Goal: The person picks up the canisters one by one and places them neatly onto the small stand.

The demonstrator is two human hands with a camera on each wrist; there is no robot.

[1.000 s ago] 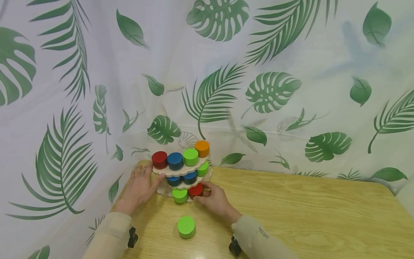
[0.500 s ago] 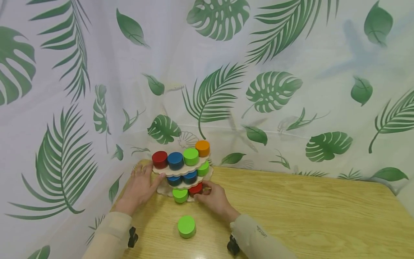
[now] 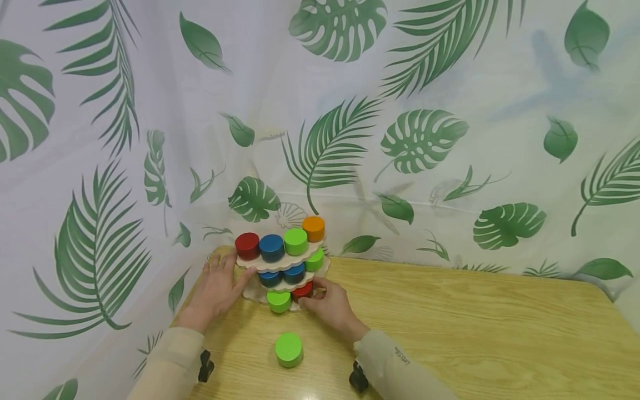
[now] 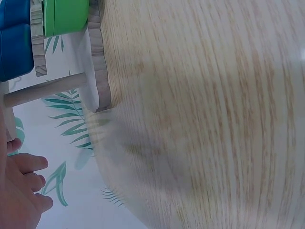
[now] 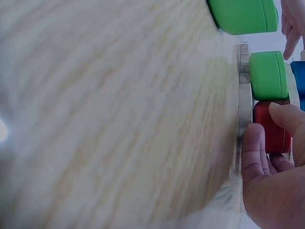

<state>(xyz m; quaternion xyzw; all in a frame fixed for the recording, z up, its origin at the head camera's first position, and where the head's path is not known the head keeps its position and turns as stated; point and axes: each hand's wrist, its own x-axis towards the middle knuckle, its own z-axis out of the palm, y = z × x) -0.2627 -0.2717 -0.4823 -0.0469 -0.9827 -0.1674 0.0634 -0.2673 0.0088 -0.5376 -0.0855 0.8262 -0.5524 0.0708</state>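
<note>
A tiered wooden stand [image 3: 282, 263] with wavy-edged boards holds coloured round blocks. My left hand [image 3: 216, 289] holds the stand's left side, thumb at the front of the top board; in the left wrist view its other fingers [image 4: 29, 181] are bent, off the blocks. With my right hand [image 3: 334, 308] I pinch a red round block [image 5: 271, 126] on the bottom tier, thumb on one side and fingers on the other. A green round block [image 3: 279, 301] sits beside it, touching or nearly so. The hand partly hides the red block in the head view.
A loose green block [image 3: 289, 350] lies on the wooden table [image 3: 475, 333] in front of the stand. On the top board stand a red [image 3: 247, 246], a blue [image 3: 271, 248], a green [image 3: 296, 241] and an orange block [image 3: 314, 228]. A leaf-patterned curtain [image 3: 340, 166] hangs close behind.
My right hand has shifted very slightly inward with the red block, which sits a little deeper under the middle board. My left hand and the loose green block have stayed put.
</note>
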